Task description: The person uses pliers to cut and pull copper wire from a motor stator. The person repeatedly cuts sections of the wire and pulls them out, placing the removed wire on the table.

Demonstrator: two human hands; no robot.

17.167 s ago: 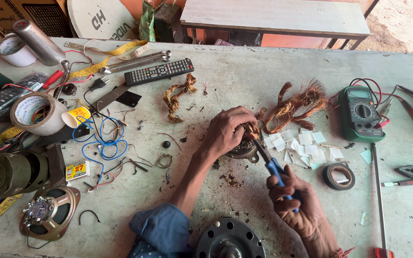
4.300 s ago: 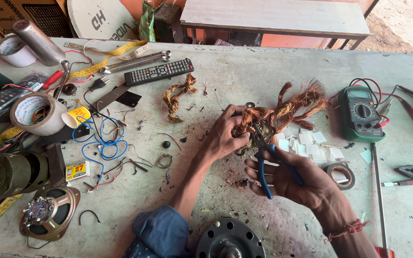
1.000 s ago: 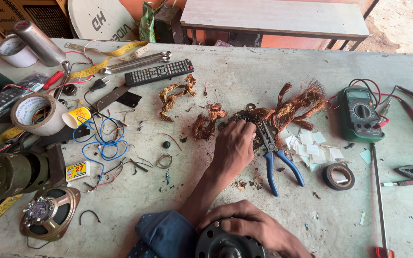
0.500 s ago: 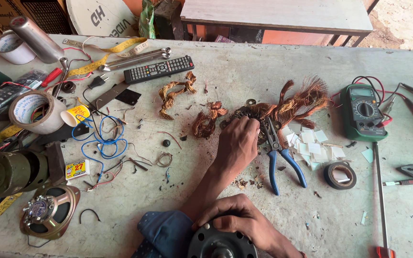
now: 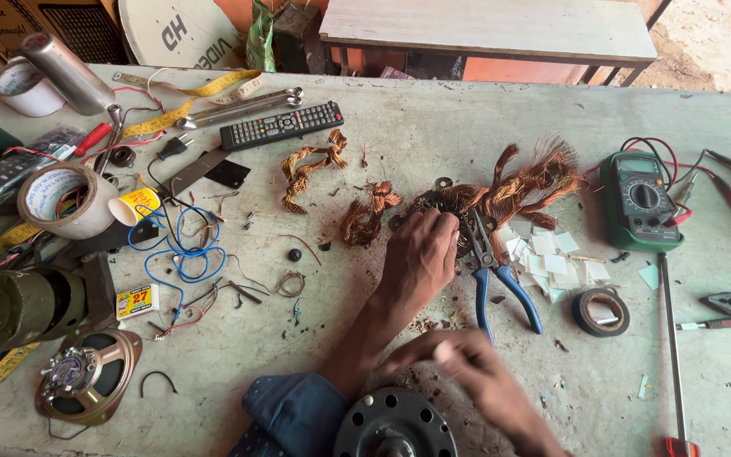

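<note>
A: What was the person doing w/ the left hand (image 5: 420,258)?

B: Its grip was closed on the dark round motor core (image 5: 433,203), mid-table, just left of the copper wire bunch (image 5: 526,182). It looked like the wire-stripping step: copper coming off the core.

A: And the right hand (image 5: 467,372)?

B: It was low, near the round metal cover (image 5: 395,427) at the table's (image 5: 399,127) front edge. It was too blurry, so he couldn't tell if that grip was open or holding sth.

A: Tools?

B: The blue-handled pliers (image 5: 501,283) lay loose beside the core, no hand on them. He guessed a next pull would need the core held firm and the pliers picked up.

A: Any boxes, bowls etc.?

B: None seen. Wire scraps (image 5: 365,216) and white paper bits (image 5: 552,250) lay right on the table.
</note>
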